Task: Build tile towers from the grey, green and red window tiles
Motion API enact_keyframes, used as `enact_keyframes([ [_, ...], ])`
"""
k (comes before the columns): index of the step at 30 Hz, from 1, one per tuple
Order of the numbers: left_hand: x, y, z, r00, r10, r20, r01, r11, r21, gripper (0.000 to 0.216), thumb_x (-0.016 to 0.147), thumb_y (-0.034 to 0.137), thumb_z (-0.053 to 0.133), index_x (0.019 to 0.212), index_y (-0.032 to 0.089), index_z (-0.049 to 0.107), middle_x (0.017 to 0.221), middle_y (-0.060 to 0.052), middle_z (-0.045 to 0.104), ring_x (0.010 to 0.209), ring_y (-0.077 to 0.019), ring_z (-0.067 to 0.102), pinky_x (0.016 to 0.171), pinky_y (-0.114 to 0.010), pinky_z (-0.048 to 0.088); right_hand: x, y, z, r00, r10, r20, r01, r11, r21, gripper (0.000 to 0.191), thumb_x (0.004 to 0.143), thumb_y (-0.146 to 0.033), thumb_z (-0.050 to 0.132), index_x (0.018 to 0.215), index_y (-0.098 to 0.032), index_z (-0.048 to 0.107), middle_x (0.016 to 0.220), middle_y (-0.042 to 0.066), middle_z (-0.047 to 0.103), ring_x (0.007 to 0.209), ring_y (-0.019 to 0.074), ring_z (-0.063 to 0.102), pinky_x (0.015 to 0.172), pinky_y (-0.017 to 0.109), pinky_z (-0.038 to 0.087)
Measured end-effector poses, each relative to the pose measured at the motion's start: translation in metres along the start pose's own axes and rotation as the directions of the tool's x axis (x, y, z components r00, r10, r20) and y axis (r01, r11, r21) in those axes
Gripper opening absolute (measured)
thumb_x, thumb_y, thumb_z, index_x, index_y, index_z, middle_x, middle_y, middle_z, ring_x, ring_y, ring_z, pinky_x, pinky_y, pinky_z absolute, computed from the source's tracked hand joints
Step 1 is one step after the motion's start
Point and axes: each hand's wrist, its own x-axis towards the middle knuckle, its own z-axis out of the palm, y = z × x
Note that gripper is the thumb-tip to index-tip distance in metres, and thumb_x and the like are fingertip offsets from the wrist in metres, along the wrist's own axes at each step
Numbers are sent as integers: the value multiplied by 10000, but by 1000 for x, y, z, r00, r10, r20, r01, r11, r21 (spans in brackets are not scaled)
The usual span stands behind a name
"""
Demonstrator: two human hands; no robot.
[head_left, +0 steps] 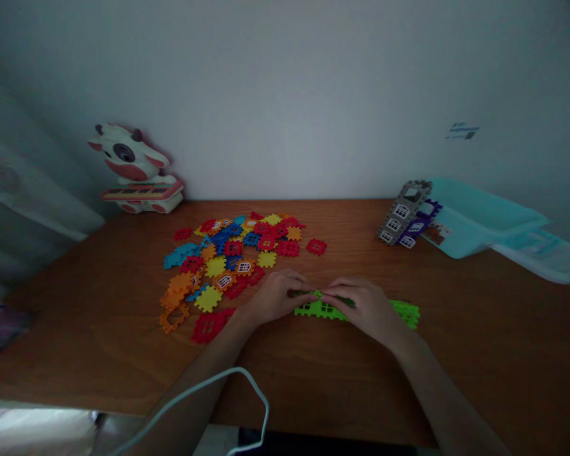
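A: Obs. 1: your left hand (276,296) and right hand (365,308) meet over the green panels (319,309); fingertips of both pinch the top edge where they join.

B: Position, axis?

A: Flat on the wooden table (479,329), near its middle; your long axis runs left to right, right end poking out past your right hand.

B: Any writing?

A: A label on the teal box (475,221), too small to read.

B: Room?

A: Loose tile pile (228,259) just left; bare wood toward you and right. Grey-purple block house (405,215) well apart.
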Motion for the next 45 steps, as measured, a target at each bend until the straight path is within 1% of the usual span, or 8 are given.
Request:
enact_keyframes([
  [5, 0, -2, 4, 999, 2, -49, -3, 1000, -3, 164, 913, 378, 712, 977, 254, 798, 927, -19, 782, 867, -149, 698, 824, -280, 544, -1, 2, 4, 999, 37, -7, -37, 999, 5, 205, 980, -371, 620, 939, -253, 783, 920, 22, 790, 837, 202, 735, 786, 346, 559],
  [11, 1, -2, 6, 997, 40, -68, -38, 999, 36, 153, 926, 360, 698, 952, 249, 799, 895, -24, 785, 843, -154, 699, 827, -293, 547, 0, 2, 4, 1000, 12, -15, -12, 1000, -20, 195, 978, -357, 625, 916, -265, 785, 892, 8, 790, 809, 182, 733, 758, 325, 549],
  [17, 0, -8, -6, 1000, 28, 1, -28, 999, -20, 220, 890, 402, 736, 1045, 255, 785, 990, -34, 779, 920, -160, 698, 859, -299, 550, -5, 7, 5, 998, 3, -60, -5, 1000, -30, 196, 981, -360, 616, 956, -270, 788, 920, 16, 787, 823, 185, 732, 772, 333, 564],
  [26, 0, -11, -4, 998, 28, -52, -30, 999, -28, 201, 921, 407, 696, 976, 248, 805, 927, -45, 784, 848, -156, 709, 793, -279, 561, -7, 8, 6, 1000, 6, -29, -9, 993, -114, 212, 976, -386, 621, 1042, -271, 787, 951, 29, 775, 859, 214, 715, 781, 363, 554],
  [33, 0, -7, -2, 987, 128, -100, -127, 992, 13, 180, 933, 349, 688, 915, 206, 796, 867, -42, 771, 808, -148, 690, 776, -261, 544, -4, 8, 6, 999, 30, -30, -32, 998, -55, 196, 973, -376, 631, 995, -283, 801, 893, 4, 771, 801, 184, 708, 732, 323, 523],
  [38, 0, -4, 5, 992, 90, -85, -87, 996, 36, 196, 937, 355, 681, 1029, 215, 783, 942, -42, 763, 875, -161, 686, 807, -277, 542, -5, 6, 8, 998, 54, -36, -56, 997, -56, 198, 969, -381, 637, 1030, -280, 797, 910, 10, 760, 827, 183, 697, 769, 322, 519],
  [42, 2, -6, 9, 988, 131, -85, -132, 991, -1, 231, 939, 406, 672, 1052, 243, 790, 985, -55, 772, 895, -168, 699, 817, -293, 555, -3, 4, 9, 999, 45, -19, -46, 998, -43, 226, 983, -391, 614, 1069, -282, 793, 898, 21, 750, 820, 182, 686, 747, 313, 504],
  [45, 3, -7, 9, 981, 172, -88, -175, 984, -24, 218, 947, 399, 662, 1046, 258, 797, 973, -62, 780, 879, -172, 708, 804, -304, 566, -1, 3, 8, 999, 53, 7, -53, 998, -24, 243, 990, -395, 600, 994, -268, 806, 824, 22, 724, 773, 176, 666, 710, 305, 488],
])
